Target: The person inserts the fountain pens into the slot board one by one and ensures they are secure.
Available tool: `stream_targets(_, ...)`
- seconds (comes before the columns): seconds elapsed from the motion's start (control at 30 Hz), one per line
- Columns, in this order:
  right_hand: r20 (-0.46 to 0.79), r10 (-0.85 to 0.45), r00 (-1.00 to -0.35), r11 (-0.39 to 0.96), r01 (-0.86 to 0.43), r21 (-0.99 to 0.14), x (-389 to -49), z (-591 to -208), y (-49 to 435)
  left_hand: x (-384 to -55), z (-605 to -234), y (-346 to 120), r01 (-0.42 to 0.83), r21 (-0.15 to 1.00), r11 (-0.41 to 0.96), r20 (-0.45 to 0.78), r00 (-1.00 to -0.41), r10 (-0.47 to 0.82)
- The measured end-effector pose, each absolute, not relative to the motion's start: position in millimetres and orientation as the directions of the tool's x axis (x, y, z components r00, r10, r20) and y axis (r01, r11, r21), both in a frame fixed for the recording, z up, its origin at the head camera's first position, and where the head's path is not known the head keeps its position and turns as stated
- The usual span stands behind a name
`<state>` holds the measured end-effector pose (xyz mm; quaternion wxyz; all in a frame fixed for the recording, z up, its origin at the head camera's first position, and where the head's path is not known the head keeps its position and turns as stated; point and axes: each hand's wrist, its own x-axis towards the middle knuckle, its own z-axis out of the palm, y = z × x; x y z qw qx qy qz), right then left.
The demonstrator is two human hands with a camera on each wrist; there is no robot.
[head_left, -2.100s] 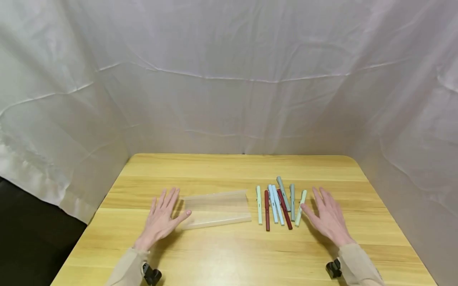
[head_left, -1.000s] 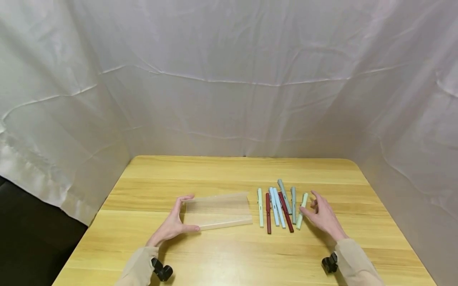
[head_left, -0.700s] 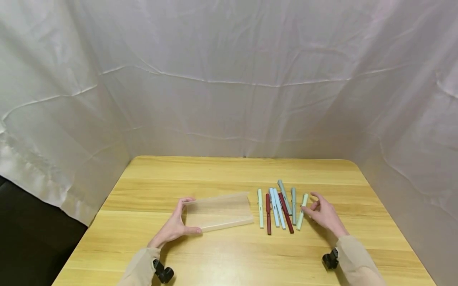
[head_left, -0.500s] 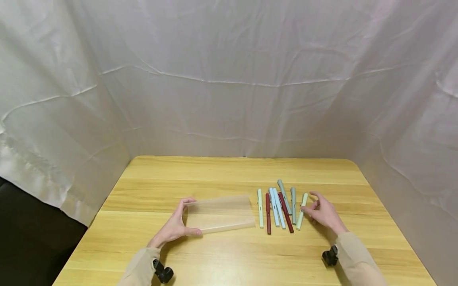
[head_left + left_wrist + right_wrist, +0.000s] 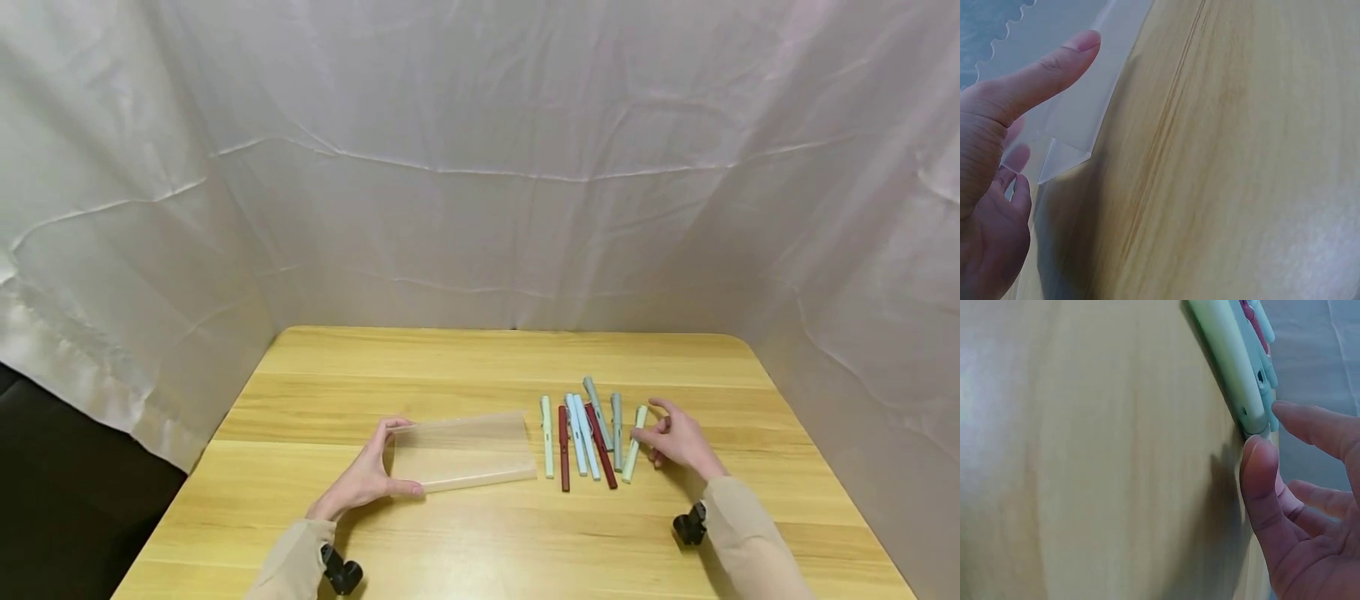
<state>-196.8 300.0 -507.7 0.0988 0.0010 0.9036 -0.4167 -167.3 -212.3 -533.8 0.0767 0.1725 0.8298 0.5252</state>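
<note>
A clear plastic pen rack [image 5: 465, 450] with a folded front lip is gripped at its left end by my left hand [image 5: 375, 475], thumb at the front edge and fingers at the back. In the left wrist view the thumb lies across the rack [image 5: 1079, 119], whose far edge is scalloped. My right hand [image 5: 681, 437] is over a pale green pen [image 5: 634, 454], the rightmost one lying on the table. In the right wrist view the thumb tip is right at the end of this pen [image 5: 1229, 356], with the index fingertip apart from it on the other side.
Left of that pen lie several more: a grey-green pen [image 5: 617, 433] and another [image 5: 595, 400], two light blue pens, two dark red ones [image 5: 564, 454], and a pale green one [image 5: 547, 437]. White curtains [image 5: 480, 208] surround the wooden table [image 5: 480, 542].
Both hands have come inward from lying spread; the left has taken hold of the rack's end, shifting it slightly right and forward. The right has come to the pale green pen.
</note>
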Motion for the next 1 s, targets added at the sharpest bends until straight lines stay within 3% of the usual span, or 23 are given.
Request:
stream_targets(0.37, -0.215, -0.119, -0.969, 0.651, 0.088, -0.754, -200.6, -509.4, 302.6, -167.1, -535.2, -212.7, 0.222, 0.898, 0.379, 0.067, -0.922, 0.380)
stream_targets(1.0, -0.247, -0.070, -0.966, 0.694, 0.131, -0.708, -205.9, -511.6, 294.5, -168.2, -535.8, -213.0, 0.230, 0.899, 0.373, 0.074, -0.919, 0.388)
